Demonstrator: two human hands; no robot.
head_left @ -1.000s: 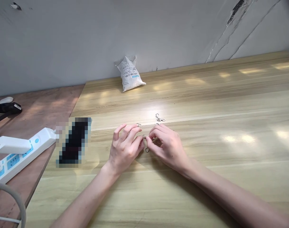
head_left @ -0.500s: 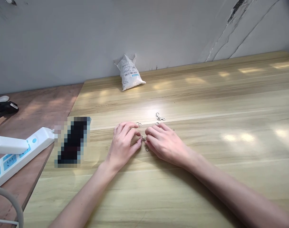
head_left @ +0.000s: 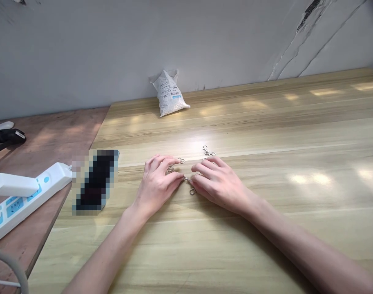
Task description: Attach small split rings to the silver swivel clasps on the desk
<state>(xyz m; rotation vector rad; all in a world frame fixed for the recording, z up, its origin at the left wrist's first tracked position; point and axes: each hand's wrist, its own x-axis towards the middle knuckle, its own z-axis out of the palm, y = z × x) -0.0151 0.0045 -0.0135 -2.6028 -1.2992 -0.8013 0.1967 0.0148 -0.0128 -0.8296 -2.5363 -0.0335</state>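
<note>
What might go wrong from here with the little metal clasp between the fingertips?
The clasp is pinched only by fingertips of the left hand and right hand; being so small, it may slip out. Also, loose clasps lie on the table just beyond the right hand's fingers; a shift could knock them about.
</note>
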